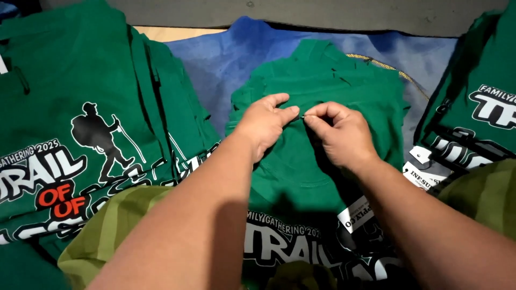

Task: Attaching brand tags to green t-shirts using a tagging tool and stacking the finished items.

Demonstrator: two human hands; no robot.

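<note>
A green printed T-shirt (322, 86) lies flat in front of me on a blue cloth (226, 59). My left hand (264, 124) and my right hand (338, 131) meet over its middle. Thumb and forefinger of each hand pinch together at one spot, where a tiny pale thing (302, 116) shows between the fingertips; what it is cannot be made out. Both hands rest on the shirt's fabric. A white paper tag (356, 214) lies by my right forearm.
A pile of green shirts with a hiker print (80, 134) lies at the left. More green printed shirts (478, 107) are stacked at the right, with a white tag (424, 174) beside them. A thin gold cord (387, 67) crosses the blue cloth. A dark wall edge (322, 13) runs behind.
</note>
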